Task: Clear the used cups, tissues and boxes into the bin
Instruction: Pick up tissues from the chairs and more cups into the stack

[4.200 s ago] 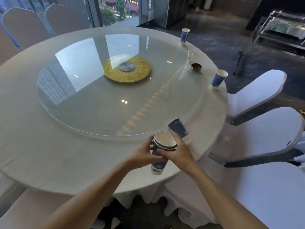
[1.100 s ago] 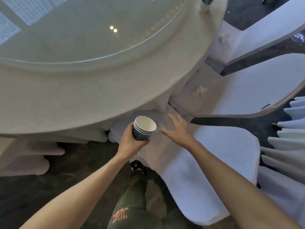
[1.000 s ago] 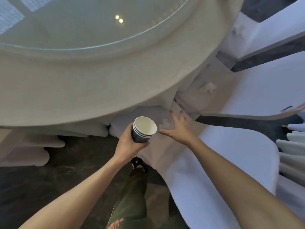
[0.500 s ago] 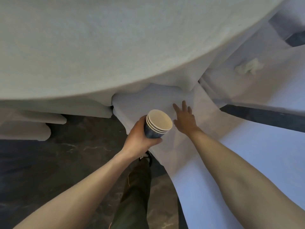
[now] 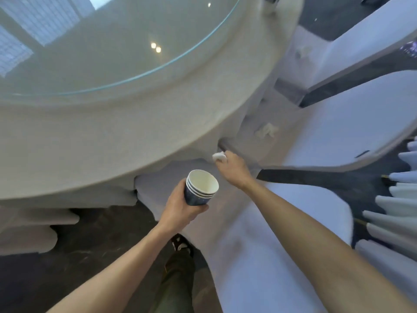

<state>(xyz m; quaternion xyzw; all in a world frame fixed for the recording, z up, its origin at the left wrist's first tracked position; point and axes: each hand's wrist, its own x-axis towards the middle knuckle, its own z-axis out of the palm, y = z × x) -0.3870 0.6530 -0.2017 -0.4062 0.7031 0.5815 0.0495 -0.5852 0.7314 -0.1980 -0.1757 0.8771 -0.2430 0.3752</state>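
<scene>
My left hand [image 5: 180, 211] grips a stack of three nested blue paper cups [image 5: 199, 188], white inside, held below the table edge. My right hand [image 5: 232, 168] is closed around a small crumpled white tissue [image 5: 218, 156], lifted just above the nearest white chair seat [image 5: 259, 233]. Another crumpled tissue [image 5: 266, 131] lies on the seat of the second chair [image 5: 338, 123]. A third tissue [image 5: 303, 51] rests on the chair beyond it. The bottom of a blue cup [image 5: 270, 1] shows at the table's far edge. No bin is in view.
The round table [image 5: 112, 136] with its white cloth and glass turntable [image 5: 112, 53] fills the upper left. White-covered chairs stand close together on the right. Dark floor and my own leg [image 5: 178, 279] are below. Folded white fabric [image 5: 394, 211] sits at the far right.
My right hand reached down to the chair seat with open fingers, then closed on the tissue and lifted it. The view tilted down and came back up. The cup stack stayed in my left hand.
</scene>
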